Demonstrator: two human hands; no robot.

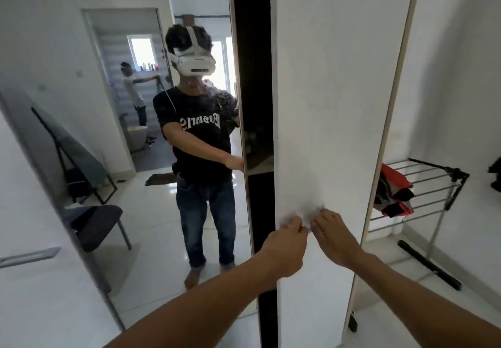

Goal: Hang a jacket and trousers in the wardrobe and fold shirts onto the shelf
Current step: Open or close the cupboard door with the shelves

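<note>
At the white wardrobe door (325,103) edge, left hand (284,247) and right hand (336,239) grips curl, pinching something blurred.

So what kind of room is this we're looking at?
Probably a bedroom or dressing area in a home: a tall white wardrobe with a mirrored door, and a clothes drying rack with garments by the wall.

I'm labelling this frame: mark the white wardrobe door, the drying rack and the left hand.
white wardrobe door (330,90): head view, bare upper panel.
drying rack (428,182): head view, metal rails.
left hand (284,250): head view, back of hand.
</note>
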